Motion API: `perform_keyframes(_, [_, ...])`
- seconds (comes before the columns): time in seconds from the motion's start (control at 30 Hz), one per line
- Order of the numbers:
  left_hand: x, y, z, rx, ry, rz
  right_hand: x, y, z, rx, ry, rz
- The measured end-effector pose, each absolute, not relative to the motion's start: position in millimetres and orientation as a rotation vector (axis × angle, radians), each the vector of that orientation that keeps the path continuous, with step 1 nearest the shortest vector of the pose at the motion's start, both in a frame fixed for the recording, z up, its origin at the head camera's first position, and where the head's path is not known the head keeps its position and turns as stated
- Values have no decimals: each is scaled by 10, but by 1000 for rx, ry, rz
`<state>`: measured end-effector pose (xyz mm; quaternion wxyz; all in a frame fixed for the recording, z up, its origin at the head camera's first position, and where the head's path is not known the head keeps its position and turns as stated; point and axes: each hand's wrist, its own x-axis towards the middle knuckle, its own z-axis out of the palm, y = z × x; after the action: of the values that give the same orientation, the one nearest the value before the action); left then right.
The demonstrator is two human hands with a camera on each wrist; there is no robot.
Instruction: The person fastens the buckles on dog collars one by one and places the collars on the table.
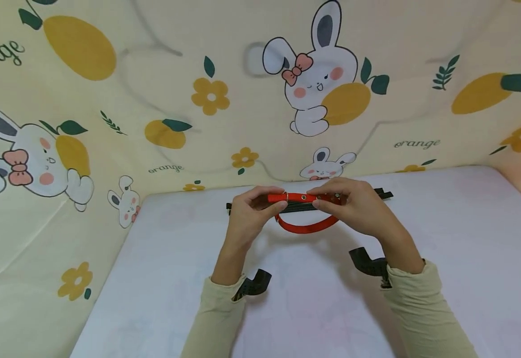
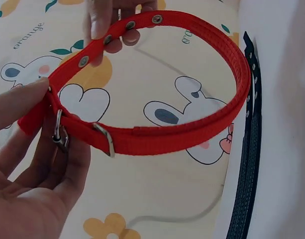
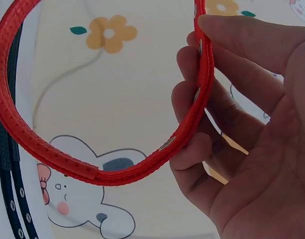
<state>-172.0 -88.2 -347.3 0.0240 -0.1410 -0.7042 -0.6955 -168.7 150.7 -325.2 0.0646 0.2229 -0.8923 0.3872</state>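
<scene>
Writing on the cloth says "orange". I see the left hand and right hand pinch the red collar between thumb and fingers, its loop up above the white table.

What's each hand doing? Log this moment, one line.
left hand: pinches red collar near buckle | right hand: pinches its eyelet section | collar: looped, above white table | black eyelet strapping: on table
</scene>
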Motion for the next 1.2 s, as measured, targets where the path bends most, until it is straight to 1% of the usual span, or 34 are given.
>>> perform_keyframes(0.17, [-1742,-817,-3469,-492,-2238,-2108,-1678,1508,-3244,724,-2658,1161])
perform_keyframes(0.4, [-1739,-809,-3489,-479,-2272,-2093,-1684,1455,-3278,794,-2610,1184])
perform_keyframes(0.63, [-1739,-788,-3512,-479,-2162,-2175,-1681,1400,-3296,821,-2601,1200])
perform_keyframes(0.87, [-1737,-786,-3507,-440,-2087,-2239,-1691,1353,-3309,924,-2588,1262])
perform_keyframes(1.07, [-1747,-857,-3472,-338,-2196,-2147,-1706,1370,-3303,850,-2548,1369])
perform_keyframes(1.2, [-1747,-888,-3469,-271,-2254,-2166,-1713,1381,-3300,820,-2509,1502])
